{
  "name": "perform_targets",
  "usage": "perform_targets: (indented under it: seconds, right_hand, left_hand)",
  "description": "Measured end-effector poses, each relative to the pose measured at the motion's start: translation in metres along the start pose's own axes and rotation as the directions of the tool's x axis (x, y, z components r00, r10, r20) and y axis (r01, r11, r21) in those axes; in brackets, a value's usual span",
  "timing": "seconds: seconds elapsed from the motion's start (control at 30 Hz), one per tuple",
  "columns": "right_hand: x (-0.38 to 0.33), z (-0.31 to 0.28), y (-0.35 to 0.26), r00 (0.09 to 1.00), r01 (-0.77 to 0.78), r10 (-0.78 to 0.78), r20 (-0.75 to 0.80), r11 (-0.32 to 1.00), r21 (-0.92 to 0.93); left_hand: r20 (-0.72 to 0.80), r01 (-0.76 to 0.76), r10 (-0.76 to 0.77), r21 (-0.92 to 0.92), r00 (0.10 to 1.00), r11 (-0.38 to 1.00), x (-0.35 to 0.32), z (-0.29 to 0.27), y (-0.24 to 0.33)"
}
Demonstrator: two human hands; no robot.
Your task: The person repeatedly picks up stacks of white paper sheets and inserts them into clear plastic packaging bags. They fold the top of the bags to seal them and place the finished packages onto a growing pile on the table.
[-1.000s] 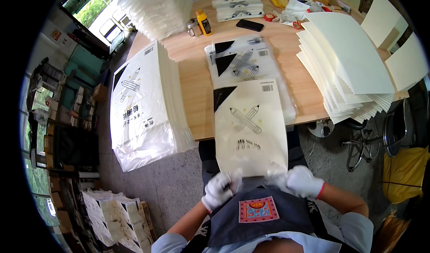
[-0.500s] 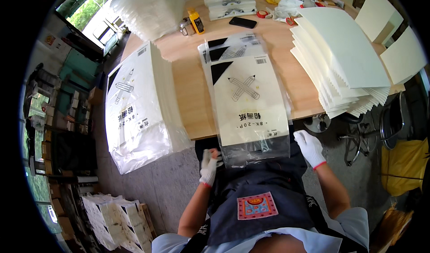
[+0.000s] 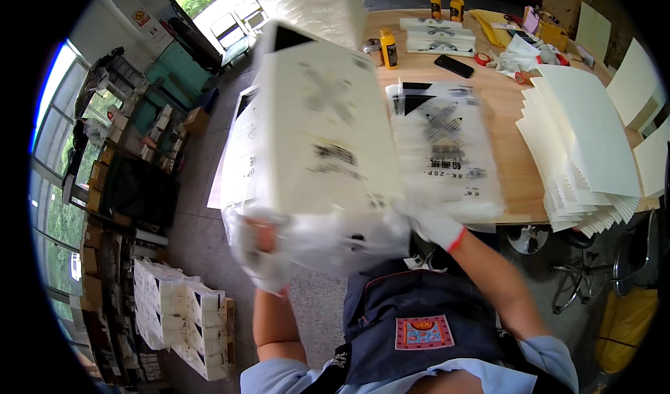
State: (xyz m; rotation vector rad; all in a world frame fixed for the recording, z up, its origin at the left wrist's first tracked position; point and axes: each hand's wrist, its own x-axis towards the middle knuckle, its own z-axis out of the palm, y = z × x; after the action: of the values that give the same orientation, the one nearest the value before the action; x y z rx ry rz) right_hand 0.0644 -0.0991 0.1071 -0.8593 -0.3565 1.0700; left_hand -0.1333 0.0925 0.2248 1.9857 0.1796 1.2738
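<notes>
My left hand [image 3: 264, 251] and right hand [image 3: 434, 225], both in white gloves, are clamped on the near corners of a packed bag [image 3: 328, 143]; blur softens my fingertips, but they press into its loose clear plastic. I hold it raised and slightly tilted over the left end of the worktop [image 3: 504, 115], in front of a stack of packed bags [image 3: 239, 150] that shows along its left side. The held bag's right edge comes close to a flat pile of bags [image 3: 453, 153] in the middle, and that pile's near end lies by the front edge. A strip of bare wood runs between the pile and the white sheets [image 3: 583, 129], whose lower corners jut past the front edge at the right. Floor [image 3: 317, 296] shows between my left forearm and my apron [image 3: 391, 303].

The held bag has a black triangle at its far left corner, grey crossed pencils, and dark lettering too smeared to make out. On the middle pile the same pencils and bold dark characters stand sharper. A black label wraps the nearest orange bottle [image 3: 389, 48]; a red-bordered patch [image 3: 424, 332] sits on my apron.
</notes>
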Motion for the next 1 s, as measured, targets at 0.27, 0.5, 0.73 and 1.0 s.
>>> perform_targets:
  seconds: [0.27,0.5,0.73,1.0]
  right_hand:
    - [0.105,0.094,-0.009,0.997,0.047,-0.073,-0.027,0.841,-0.539]
    - [-0.003,0.066,0.034,0.882,-0.176,0.429,0.196,0.686,-0.706]
    - [-0.098,-0.037,0.061,0.882,-0.435,0.435,-0.184,0.596,-0.675]
    - [-0.138,-0.053,0.053,0.923,-0.381,0.243,-0.299,0.692,-0.613]
  left_hand:
    - [-0.105,0.424,-0.473,0.638,0.875,0.643,-0.009,-0.138,-0.148]
    - [-0.250,0.791,-0.762,0.031,0.598,0.611,-0.200,-0.014,-0.185]
    - [0.509,-0.011,-0.093,0.198,0.856,0.980,-0.147,0.163,-0.087]
    - [0.850,-0.254,-0.038,0.199,0.525,0.946,-0.090,0.279,-0.091]
